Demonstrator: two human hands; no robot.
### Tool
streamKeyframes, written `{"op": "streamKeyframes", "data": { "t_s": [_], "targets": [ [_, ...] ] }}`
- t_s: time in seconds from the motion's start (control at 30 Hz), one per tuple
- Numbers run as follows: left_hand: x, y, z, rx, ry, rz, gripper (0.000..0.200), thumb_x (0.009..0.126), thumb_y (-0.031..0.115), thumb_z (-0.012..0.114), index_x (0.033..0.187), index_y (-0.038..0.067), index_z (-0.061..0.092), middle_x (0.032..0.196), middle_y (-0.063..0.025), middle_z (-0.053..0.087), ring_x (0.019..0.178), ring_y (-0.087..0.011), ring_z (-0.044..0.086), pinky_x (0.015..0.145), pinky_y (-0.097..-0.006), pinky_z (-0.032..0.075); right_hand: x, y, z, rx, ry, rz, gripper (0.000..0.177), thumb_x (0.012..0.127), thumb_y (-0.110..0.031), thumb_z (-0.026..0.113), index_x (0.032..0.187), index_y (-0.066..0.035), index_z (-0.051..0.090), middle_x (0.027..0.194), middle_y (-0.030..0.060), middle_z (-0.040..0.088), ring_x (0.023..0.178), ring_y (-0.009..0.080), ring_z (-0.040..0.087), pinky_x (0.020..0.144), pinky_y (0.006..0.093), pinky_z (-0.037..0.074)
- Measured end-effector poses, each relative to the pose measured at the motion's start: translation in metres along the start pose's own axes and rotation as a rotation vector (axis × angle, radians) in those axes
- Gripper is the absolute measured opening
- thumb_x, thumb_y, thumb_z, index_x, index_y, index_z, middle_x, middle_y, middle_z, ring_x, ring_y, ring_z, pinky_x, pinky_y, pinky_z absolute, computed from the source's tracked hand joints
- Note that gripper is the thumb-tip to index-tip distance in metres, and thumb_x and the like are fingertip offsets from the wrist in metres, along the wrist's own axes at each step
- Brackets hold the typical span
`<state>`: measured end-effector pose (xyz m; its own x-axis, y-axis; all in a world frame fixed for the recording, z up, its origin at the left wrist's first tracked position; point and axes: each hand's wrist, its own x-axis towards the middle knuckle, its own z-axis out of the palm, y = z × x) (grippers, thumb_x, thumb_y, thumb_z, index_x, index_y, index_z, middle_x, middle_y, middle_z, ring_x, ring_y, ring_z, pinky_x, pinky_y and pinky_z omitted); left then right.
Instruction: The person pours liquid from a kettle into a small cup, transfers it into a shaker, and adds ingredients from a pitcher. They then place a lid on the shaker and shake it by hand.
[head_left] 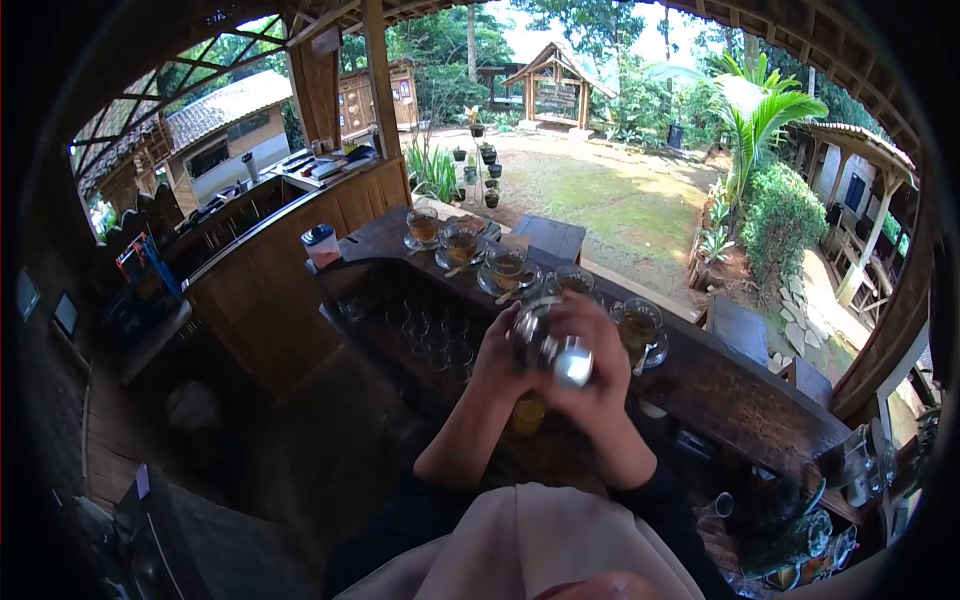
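Observation:
Both my hands hold a shiny metal vessel (537,338) above the near edge of the dark wooden counter; motion blurs it. My left hand (497,358) wraps its left side, and my right hand (590,350) grips its right side and top. Behind the vessel, glass cups of amber drink stand in a row on saucers: one cup (423,228) at the far left, another (508,266) nearer the middle, and one (638,325) right of my right hand. Spoons lie on some saucers. Below my hands shows something yellow (529,412), partly hidden by my wrists.
Several upturned glasses (430,335) stand on a lower dark shelf at the left. A lidded container (321,245) sits at the counter's left end. Glass jars and pitchers (803,535) crowd the lower right. Stools (737,328) stand beyond the counter.

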<state>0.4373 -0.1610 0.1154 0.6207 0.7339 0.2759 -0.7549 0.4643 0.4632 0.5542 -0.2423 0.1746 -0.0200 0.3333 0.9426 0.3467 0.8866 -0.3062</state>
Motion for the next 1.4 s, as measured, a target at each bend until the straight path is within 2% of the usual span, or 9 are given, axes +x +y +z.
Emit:
{"op": "streamKeyframes", "data": {
  "t_s": [0.13,0.2,0.37,0.47,0.63,0.7,0.87,1.07,1.4],
  "targets": [
    [-0.036,0.018,0.061,-0.161,-0.447,-0.097,0.063,0.088,0.047,0.057,0.134,0.007,0.04,0.127,-0.02,0.049,0.104,-0.0339,0.057,0.086,-0.044,0.052,-0.001,-0.067,-0.012,-0.062,-0.168,-0.586,0.015,0.075,-0.017,0.066,0.089,-0.02,0.065,0.104,-0.0058,0.064,0.108,0.0264,0.059,0.092,0.045,0.041],
    [-0.019,0.006,0.07,-0.045,-0.772,0.496,0.074,0.086,0.058,0.053,0.138,0.009,0.036,0.13,-0.0227,0.045,0.103,-0.0378,0.057,0.085,-0.0482,0.052,0.003,-0.064,-0.009,0.012,-0.067,-1.111,0.016,0.075,-0.015,0.066,0.089,-0.023,0.065,0.103,-0.0103,0.064,0.108,0.0194,0.06,0.092,0.0468,0.04],
    [0.007,0.006,-0.013,-0.377,0.009,-0.044,0.05,0.092,0.042,0.043,0.119,0.001,0.051,0.114,-0.0204,0.058,0.098,-0.0283,0.062,0.086,-0.0418,0.052,0.002,0.009,0.018,0.109,-0.053,0.165,0.045,0.06,-0.023,0.08,0.099,-0.009,0.063,0.11,0.0123,0.062,0.107,0.0351,0.057,0.092,0.0502,0.042],
    [-0.012,0.006,-0.005,-0.377,0.139,0.019,0.047,0.092,0.039,0.043,0.12,0.002,0.051,0.113,-0.0199,0.059,0.096,-0.028,0.063,0.085,-0.0416,0.053,0.006,-0.003,0.005,0.085,-0.036,0.179,0.05,0.057,-0.024,0.083,0.1,-0.007,0.062,0.109,0.0143,0.062,0.109,0.0367,0.056,0.093,0.0513,0.042],
    [-0.056,0.011,0.082,-0.136,-0.159,0.087,0.054,0.092,0.044,0.046,0.125,0.002,0.048,0.118,-0.0201,0.057,0.099,-0.0285,0.062,0.084,-0.0392,0.053,-0.004,-0.065,-0.014,0.025,-0.153,-1.04,0.024,0.071,-0.024,0.073,0.093,-0.021,0.065,0.104,-0.0055,0.065,0.107,0.0283,0.058,0.089,0.0469,0.043],
    [-0.034,0.002,0.059,0.039,-0.55,0.467,0.082,0.077,0.064,0.061,0.135,0.011,0.038,0.127,-0.0225,0.048,0.107,-0.0352,0.056,0.08,-0.0503,0.052,0.0,-0.055,-0.001,0.107,-0.026,-0.904,0.025,0.071,-0.023,0.073,0.094,-0.02,0.065,0.104,-0.0034,0.064,0.107,0.0257,0.058,0.089,0.0457,0.043],
    [0.0,0.002,-0.01,-0.272,0.575,0.061,0.046,0.093,0.042,0.042,0.121,0.007,0.053,0.101,-0.0143,0.064,0.094,-0.0241,0.064,0.081,-0.0413,0.053,0.011,0.014,0.018,0.131,0.063,0.408,0.04,0.064,-0.031,0.076,0.096,-0.01,0.065,0.106,0.0112,0.063,0.103,0.0298,0.06,0.086,0.0494,0.046],
    [-0.036,0.012,0.071,-0.272,-0.441,-0.094,0.062,0.092,0.052,0.042,0.136,0.008,0.039,0.128,-0.0202,0.05,0.111,-0.0324,0.057,0.088,-0.0467,0.05,0.007,-0.072,0.003,-0.097,-0.172,-0.516,0.022,0.068,-0.024,0.073,0.089,-0.019,0.067,0.1,-0.0038,0.064,0.103,0.0256,0.061,0.09,0.0381,0.043],
    [-0.014,0.013,0.028,-0.503,0.235,0.143,0.048,0.093,0.043,0.041,0.117,0.005,0.056,0.108,-0.0169,0.062,0.102,-0.0233,0.06,0.086,-0.0399,0.052,0.018,-0.007,0.023,-0.029,-0.011,-0.028,0.035,0.064,-0.024,0.076,0.094,-0.011,0.065,0.105,0.0106,0.063,0.104,0.0302,0.06,0.083,0.0397,0.049]
  ]
}}
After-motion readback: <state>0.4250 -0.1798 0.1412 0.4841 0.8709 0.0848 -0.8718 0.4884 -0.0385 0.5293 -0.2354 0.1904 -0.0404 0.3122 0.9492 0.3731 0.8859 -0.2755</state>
